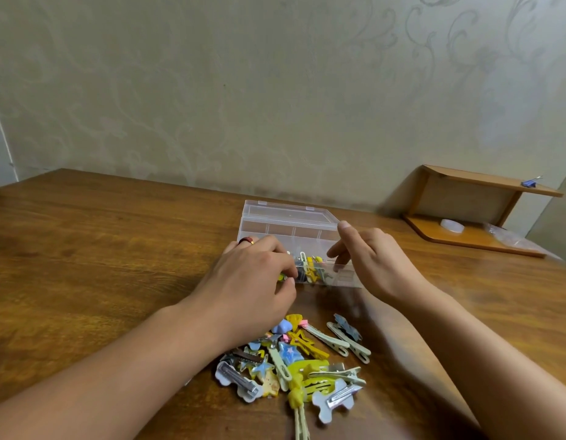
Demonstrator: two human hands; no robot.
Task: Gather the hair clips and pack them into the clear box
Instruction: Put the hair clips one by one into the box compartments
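We saw a brown wooden table [84,249] with a clear box [291,230] on it, a little past the middle. Its lid [284,214] was open and leaned back toward the far wall [243,90]. Some hair clips [310,268] were already inside the box, at its near side. We saw yellow and pale ones there.

Our left hand [253,277] was at the near left corner of the box. Its fingers were curled in tight, and the tips were over the box. We could not tell if they held a clip, because the hand hid that spot. There was a dark red ring [247,240] on one finger.

Our right hand [370,258] was at the near right side of the box. Its fingers were bent and spread a bit, with nothing in them. The thumb pointed up by the box's right end, and the fingertips were at the near wall.

A pile of hair clips [300,360] lay on the table near us, between our two arms. They were yellow, blue, pale green and white. Some had star shapes.

Far to the right stood a small wooden shelf [485,211]. A blue clip [529,183] sat on its top.
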